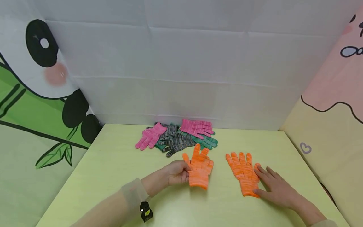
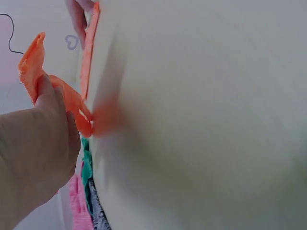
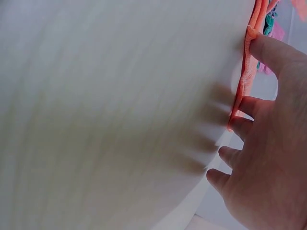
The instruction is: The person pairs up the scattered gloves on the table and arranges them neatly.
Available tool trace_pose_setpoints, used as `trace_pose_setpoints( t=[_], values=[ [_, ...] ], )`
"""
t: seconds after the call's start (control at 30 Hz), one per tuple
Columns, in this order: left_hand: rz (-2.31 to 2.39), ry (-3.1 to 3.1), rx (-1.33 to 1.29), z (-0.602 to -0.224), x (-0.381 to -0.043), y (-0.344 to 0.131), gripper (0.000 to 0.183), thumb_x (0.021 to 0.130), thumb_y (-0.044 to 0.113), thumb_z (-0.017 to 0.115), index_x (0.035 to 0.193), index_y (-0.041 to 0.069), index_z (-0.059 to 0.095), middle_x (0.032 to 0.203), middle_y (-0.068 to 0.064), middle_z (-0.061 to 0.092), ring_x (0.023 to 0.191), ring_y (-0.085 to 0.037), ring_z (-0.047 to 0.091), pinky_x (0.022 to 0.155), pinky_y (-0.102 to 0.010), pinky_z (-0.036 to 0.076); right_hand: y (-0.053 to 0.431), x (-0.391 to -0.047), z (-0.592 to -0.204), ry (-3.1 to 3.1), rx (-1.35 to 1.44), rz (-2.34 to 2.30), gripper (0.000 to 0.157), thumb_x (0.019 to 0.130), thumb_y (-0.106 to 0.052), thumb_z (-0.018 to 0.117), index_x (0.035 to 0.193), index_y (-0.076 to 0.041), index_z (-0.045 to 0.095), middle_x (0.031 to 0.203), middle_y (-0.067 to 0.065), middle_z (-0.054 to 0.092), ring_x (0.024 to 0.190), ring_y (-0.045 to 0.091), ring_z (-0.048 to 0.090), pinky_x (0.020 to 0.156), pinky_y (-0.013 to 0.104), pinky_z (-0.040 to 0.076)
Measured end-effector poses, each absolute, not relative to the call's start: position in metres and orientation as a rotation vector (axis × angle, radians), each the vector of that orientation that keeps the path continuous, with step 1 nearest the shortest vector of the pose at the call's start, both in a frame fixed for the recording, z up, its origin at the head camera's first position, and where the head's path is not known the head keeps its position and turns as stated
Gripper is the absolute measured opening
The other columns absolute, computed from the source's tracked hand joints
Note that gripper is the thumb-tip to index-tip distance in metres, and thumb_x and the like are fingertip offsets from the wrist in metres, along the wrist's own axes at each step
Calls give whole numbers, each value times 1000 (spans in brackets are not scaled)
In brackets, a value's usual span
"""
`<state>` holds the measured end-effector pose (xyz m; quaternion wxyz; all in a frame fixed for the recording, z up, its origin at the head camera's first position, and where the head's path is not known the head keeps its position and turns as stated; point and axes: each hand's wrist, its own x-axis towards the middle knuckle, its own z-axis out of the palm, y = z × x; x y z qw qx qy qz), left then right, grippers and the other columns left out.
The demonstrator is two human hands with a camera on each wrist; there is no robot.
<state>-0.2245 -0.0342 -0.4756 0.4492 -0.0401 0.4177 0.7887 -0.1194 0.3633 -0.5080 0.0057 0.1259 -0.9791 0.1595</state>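
Note:
In the head view my left hand (image 1: 178, 172) pinches one orange knit glove (image 1: 199, 171) at its left edge, its fingers pointing away from me. The left wrist view shows this glove (image 2: 72, 98) raised off the table, with the left hand (image 2: 41, 143) gripping its side. A second orange glove (image 1: 244, 175) lies flat on the table to the right. My right hand (image 1: 279, 187) rests along that glove's right side, thumb near the cuff and fingertips at the glove's thumb. In the right wrist view the right hand's (image 3: 268, 129) fingers are extended and spread.
Behind the held glove, a loose pile lies near the back wall (image 1: 181, 63): pink gloves (image 1: 151, 136), dark grey striped gloves (image 1: 178, 143) and green gloves (image 1: 208, 142). Printed cloth panels flank the pale yellow table (image 1: 113, 176) on both sides.

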Motion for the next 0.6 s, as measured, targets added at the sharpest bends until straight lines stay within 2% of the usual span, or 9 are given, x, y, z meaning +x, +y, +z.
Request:
trace_pose_setpoints(
  t=[0.2,0.37,0.43,0.5,0.6],
  values=[
    [1966,1079,-151,-492,-218,-35,46,86,-6,29,131,-12,31,118,-21,57,106,-28,57,92,-43,45,364,-121,-508,-3071,392,514,73,86,-57,55,146,-23,31,152,-2,21,137,38,14,100,59,21],
    [1957,1165,-96,-493,-210,-35,51,84,-8,35,134,-8,26,124,-19,50,103,-23,53,90,-39,45,364,-121,-509,-3074,399,514,73,86,-56,55,146,-23,30,152,-1,21,137,38,14,99,60,22],
    [1961,1217,-55,-490,-208,-37,60,83,-10,38,140,-5,19,132,-20,44,107,-24,50,90,-37,43,364,-122,-508,-3074,398,514,74,85,-57,55,146,-23,31,152,-2,22,136,38,15,99,60,23],
    [1930,1389,2,-485,-205,-40,72,83,-7,44,145,-1,8,141,-22,32,116,-28,44,94,-41,41,364,-122,-508,-3075,397,511,74,85,-56,56,146,-23,31,152,-2,22,136,38,15,98,60,23],
    [1748,1803,226,-479,-201,-49,89,85,3,55,149,11,-6,151,-18,13,134,-33,24,104,-49,29,364,-121,-506,-3075,389,511,74,85,-56,56,146,-23,31,152,-2,22,136,39,15,98,60,23]
  ],
)
